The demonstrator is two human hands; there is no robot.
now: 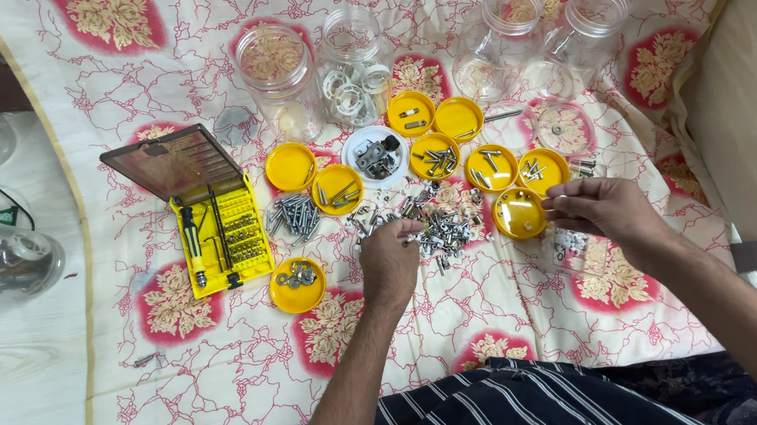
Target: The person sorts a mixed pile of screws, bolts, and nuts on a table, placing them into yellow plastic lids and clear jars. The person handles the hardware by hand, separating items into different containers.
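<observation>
Head view: a person seated at a floral cloth point(220, 356) sorts small hardware, both bare hands low over the work. The left hand point(389, 259) hovers at the near edge of a loose pile of screws and bolts point(440, 225) in the middle of the cloth, its fingertips point(390, 225) drawn together as if pinching 1 small piece, though the piece itself is too small to make out. The right hand point(603, 209) rests just beside a yellow lid point(519, 213) to the pile's right, fingers nearly closed; whether they grip anything cannot be told. More yellow lids, several already holding sorted fasteners, ring the pile, with 4 clear jars point(278, 77) behind them and an open yellow screwdriver-bit case point(224, 235) to the left. Picking 1 piece at a time and dropping it low over the matching lid would likely keep the kinds from mixing.
</observation>
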